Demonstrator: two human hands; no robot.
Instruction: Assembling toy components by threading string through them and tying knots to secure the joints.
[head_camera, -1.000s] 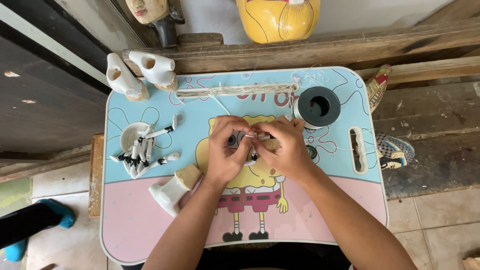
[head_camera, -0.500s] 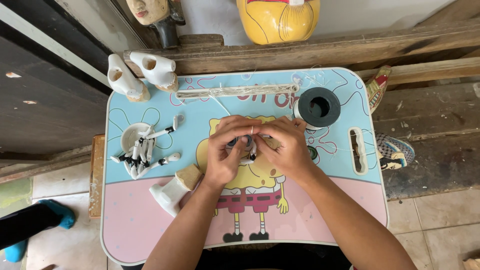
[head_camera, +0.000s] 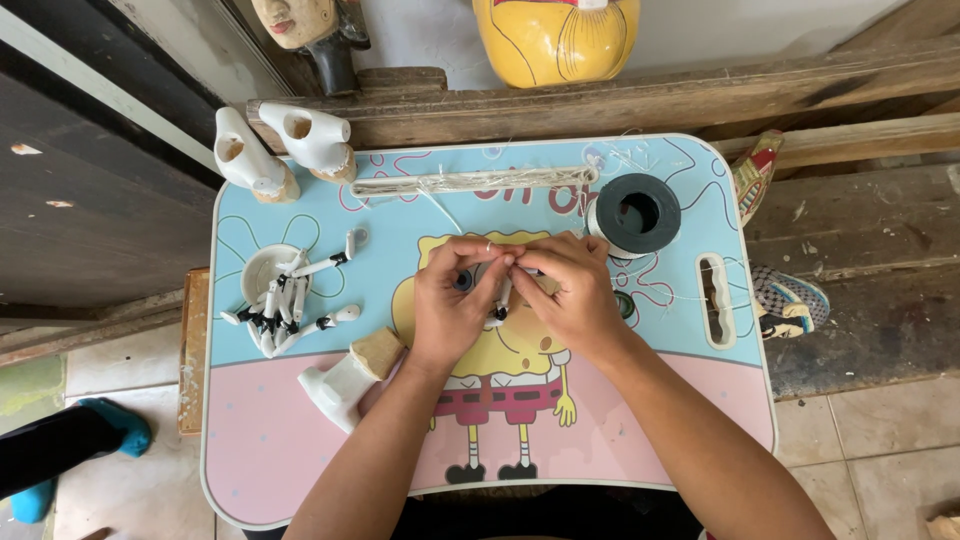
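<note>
My left hand (head_camera: 452, 305) and my right hand (head_camera: 562, 292) meet over the middle of a small blue and pink cartoon-printed table (head_camera: 300, 440). Between the fingertips of both hands I pinch a small white stick-like piece with a black band (head_camera: 502, 297). A thin pale thread seems to run from my fingers, but it is too fine to follow. A pile of similar white and black pieces (head_camera: 285, 300) lies to the left, partly in a small white dish (head_camera: 262, 270).
A black tape roll (head_camera: 637, 212) sits right of my hands. A bundle of pale fibre (head_camera: 470, 181) lies along the far edge. Two white carved pieces (head_camera: 285, 148) stand at the far left corner, another white and tan piece (head_camera: 350, 378) lies near my left forearm. Patterned shoes (head_camera: 785, 300) lie at the right.
My hands have shifted only slightly, the fingertips working closer together around the small piece. Everything else on the table is as it was.
</note>
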